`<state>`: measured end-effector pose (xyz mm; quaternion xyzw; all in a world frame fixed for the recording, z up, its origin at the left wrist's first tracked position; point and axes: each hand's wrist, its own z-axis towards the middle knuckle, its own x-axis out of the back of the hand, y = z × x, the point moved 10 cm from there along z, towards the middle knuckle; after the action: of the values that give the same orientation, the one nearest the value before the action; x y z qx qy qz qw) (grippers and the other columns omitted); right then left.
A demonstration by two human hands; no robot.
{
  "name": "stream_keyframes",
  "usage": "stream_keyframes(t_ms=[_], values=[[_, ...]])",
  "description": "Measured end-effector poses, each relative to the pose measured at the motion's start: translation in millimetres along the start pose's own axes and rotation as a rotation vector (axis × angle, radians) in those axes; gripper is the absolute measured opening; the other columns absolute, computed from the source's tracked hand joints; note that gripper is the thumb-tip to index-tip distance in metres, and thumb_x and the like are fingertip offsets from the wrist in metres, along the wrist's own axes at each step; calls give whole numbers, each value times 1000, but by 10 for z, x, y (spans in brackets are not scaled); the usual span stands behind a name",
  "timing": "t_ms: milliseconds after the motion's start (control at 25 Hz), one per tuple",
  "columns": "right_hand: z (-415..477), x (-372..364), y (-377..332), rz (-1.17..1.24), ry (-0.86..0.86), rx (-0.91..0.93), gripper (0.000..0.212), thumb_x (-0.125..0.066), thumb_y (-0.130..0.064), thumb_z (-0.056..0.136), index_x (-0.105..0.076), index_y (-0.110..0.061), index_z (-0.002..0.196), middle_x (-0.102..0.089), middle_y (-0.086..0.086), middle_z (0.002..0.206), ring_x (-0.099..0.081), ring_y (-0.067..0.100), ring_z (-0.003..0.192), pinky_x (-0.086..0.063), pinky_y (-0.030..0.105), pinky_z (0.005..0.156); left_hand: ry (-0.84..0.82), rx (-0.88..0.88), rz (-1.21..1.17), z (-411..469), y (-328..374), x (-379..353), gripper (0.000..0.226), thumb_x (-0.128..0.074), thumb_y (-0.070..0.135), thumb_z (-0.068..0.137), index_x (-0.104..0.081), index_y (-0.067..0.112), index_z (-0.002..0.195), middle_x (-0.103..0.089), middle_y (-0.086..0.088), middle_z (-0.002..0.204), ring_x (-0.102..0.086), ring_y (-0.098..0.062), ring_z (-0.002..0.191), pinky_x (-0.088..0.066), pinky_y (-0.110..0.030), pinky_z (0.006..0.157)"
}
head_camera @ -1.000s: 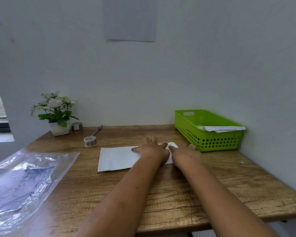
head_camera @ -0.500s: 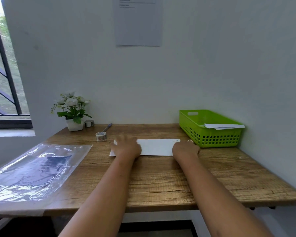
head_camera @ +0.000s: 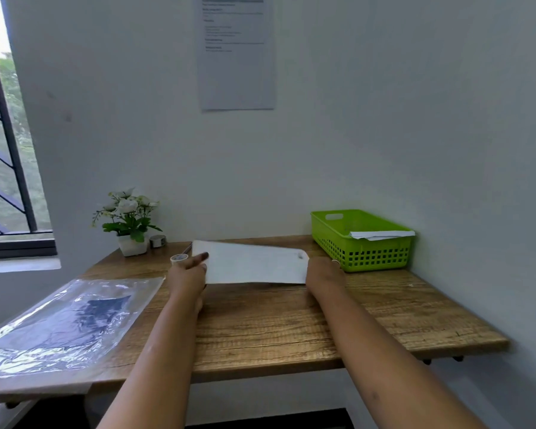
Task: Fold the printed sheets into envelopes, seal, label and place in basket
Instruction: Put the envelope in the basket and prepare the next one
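Observation:
A folded white sheet (head_camera: 254, 263) is held just above the wooden table (head_camera: 291, 323), its far edge tilted up. My left hand (head_camera: 188, 272) pinches its left end, thumb on top. My right hand (head_camera: 324, 274) grips its right end; a ring shows on one finger. The green basket (head_camera: 331, 239) stands at the back right against the wall, with a white folded paper (head_camera: 381, 234) lying in it. A small tape roll (head_camera: 179, 258) sits just behind my left hand, and a pen (head_camera: 187, 249) lies beyond it, partly hidden by the sheet.
A clear plastic sleeve with a dark sheet inside (head_camera: 65, 320) covers the table's left part. A white pot of flowers (head_camera: 130, 224) and a small round tin (head_camera: 158, 241) stand at the back left. A printed notice (head_camera: 237, 52) hangs on the wall. A barred window (head_camera: 3, 150) is at left.
Both hands slid apart along the sheet to its ends, then lifted it off the table. The camera view rose and drew back.

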<state>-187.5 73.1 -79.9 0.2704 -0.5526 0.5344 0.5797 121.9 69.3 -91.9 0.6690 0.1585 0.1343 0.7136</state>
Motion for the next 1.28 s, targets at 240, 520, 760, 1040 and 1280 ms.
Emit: stream_keyframes(t_ms=[240, 520, 760, 1040, 1280], values=[[-240, -19, -408, 593, -142, 54, 43, -48, -43, 94, -67, -9, 111, -70, 13, 108, -64, 29, 102, -50, 34, 88, -8, -1, -785, -334, 347, -218, 38, -48, -6, 92, -63, 18, 117, -51, -6, 122, -58, -18, 96, -57, -27, 61], [-418, 276, -888, 1666, -585, -153, 36, -53, -50, 89, -59, -15, 94, -65, 5, 84, -62, 21, 75, -52, 34, 66, -150, 40, -921, -922, 599, -828, 34, -52, -9, 88, -65, 14, 110, -64, -8, 101, -65, -18, 82, -56, -26, 60], [-46, 1042, -300, 1619, -289, -103, 24, -42, 7, 92, -54, -13, 98, -62, 7, 87, -61, 22, 75, -52, 38, 52, -411, 26, -622, -916, 735, -1323, 25, -57, 4, 89, -70, 20, 103, -67, 2, 105, -63, -14, 92, -49, -26, 73], [562, 1139, 637, 1332, -139, -151, 38, -42, 9, 94, -49, -2, 130, -58, 17, 125, -58, 34, 109, -48, 46, 85, -663, 78, -357, -566, 686, -2363, 22, -58, -11, 84, -64, 3, 100, -62, -11, 87, -59, -16, 66, -51, -21, 54], [1055, 1006, 1158, 904, -277, -271, 29, -52, -1, 94, -54, 7, 121, -59, 17, 103, -56, 25, 86, -47, 31, 62, -1034, 263, -130, -552, 385, -3080, 23, -64, -12, 78, -63, 4, 94, -66, -11, 96, -66, -19, 84, -57, -22, 64]])
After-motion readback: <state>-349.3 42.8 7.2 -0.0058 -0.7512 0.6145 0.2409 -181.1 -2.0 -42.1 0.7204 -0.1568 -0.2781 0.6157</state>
